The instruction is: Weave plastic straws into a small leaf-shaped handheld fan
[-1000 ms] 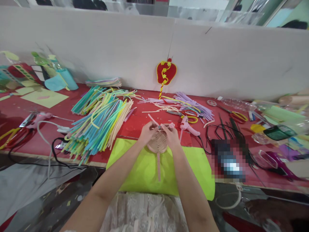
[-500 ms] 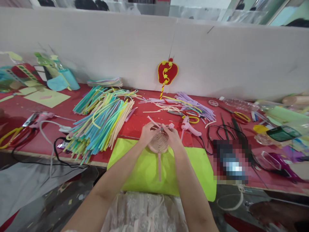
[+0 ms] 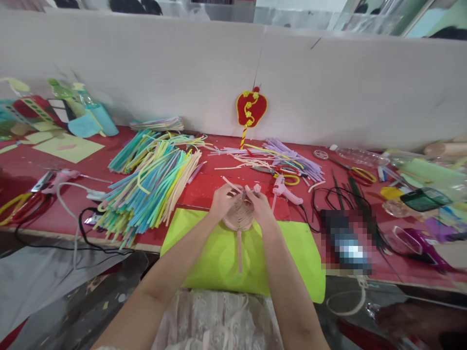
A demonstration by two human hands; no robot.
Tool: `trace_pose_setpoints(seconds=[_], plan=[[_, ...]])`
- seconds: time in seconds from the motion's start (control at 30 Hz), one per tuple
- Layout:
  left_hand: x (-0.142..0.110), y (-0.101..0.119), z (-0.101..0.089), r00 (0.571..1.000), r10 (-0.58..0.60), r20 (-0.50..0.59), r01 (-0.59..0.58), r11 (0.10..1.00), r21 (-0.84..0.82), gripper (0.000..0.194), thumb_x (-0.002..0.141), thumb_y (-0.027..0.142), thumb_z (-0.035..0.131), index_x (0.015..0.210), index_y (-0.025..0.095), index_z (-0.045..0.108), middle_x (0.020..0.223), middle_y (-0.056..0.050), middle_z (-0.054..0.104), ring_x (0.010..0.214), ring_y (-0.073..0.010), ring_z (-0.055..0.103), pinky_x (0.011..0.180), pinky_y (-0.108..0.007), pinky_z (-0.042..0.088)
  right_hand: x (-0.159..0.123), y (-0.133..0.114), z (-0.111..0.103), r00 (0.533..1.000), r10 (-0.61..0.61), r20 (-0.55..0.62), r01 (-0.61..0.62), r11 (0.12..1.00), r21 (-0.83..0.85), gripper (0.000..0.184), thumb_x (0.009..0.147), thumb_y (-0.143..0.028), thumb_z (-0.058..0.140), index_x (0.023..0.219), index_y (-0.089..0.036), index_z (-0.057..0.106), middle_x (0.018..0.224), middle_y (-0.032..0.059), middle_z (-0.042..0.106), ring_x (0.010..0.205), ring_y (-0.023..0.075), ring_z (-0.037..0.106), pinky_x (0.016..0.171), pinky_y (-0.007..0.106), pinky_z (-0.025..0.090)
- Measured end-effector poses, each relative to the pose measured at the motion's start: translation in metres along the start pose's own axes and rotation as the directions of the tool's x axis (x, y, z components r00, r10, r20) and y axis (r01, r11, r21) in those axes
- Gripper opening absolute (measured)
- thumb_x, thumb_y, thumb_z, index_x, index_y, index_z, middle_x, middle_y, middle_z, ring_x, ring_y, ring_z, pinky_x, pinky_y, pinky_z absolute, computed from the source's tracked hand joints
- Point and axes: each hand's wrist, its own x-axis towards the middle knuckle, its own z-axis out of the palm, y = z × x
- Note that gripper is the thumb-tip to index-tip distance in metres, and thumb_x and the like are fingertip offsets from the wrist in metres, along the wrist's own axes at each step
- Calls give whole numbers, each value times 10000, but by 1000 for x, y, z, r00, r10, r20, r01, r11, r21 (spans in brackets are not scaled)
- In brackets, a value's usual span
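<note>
A small round woven piece point(image 3: 238, 218) of pale pink strips sits over a lime green sheet point(image 3: 219, 257) at the table's front edge. One long pink strip point(image 3: 240, 253) hangs down from it toward me. My left hand point(image 3: 221, 200) grips its upper left rim with fingers curled. My right hand point(image 3: 260, 204) pinches the upper right rim, where a loose pink strip end point(image 3: 231, 183) sticks up and left between the hands.
A big heap of coloured strips point(image 3: 149, 182) lies to the left, purple and yellow strips point(image 3: 288, 158) behind. A pink glue gun point(image 3: 286, 190) and scissors point(image 3: 288, 176) lie right of my hands. Another glue gun point(image 3: 60, 177) with cables lies far left. A red ornament point(image 3: 251, 109) hangs on the partition.
Both hands stay on the woven piece with only slight finger shifts. The view wobbles a little.
</note>
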Motion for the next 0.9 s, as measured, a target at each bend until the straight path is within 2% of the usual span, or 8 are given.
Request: trace_pose_setpoints(seconds=[0.13,0.27,0.6,0.9], plan=[[0,0,-1,998,0,-55,-1,1000,-18,200,713,314,623,856,177,653,869,-48,668,781,-139,621,707,-256,499,-2,-2,0,999,-5,42,4,1000,1,344,600,-509,664,667,-173,631,659,8,623,577,106,543,562,234,412],[1,-1,-1,998,-25,-61,21,997,-71,210,705,318,631,843,162,649,859,-55,670,770,-144,627,719,-275,505,-2,-1,0,995,-65,75,68,997,-36,311,620,-483,660,646,-174,637,632,-10,597,576,87,511,564,214,396],[1,-4,-2,996,-63,-64,56,993,-104,168,683,286,644,788,155,657,807,-49,679,761,-160,633,734,-297,507,-4,-4,0,984,-171,56,179,960,-213,320,646,-493,630,604,-176,629,563,-24,541,543,86,462,577,224,379],[1,-3,-4,995,-86,-50,80,991,-108,136,660,259,651,747,155,660,767,-34,680,726,-153,627,708,-290,499,-4,-5,0,985,-170,30,172,943,-284,339,633,-508,628,600,-171,627,548,-19,541,546,94,451,563,227,357]])
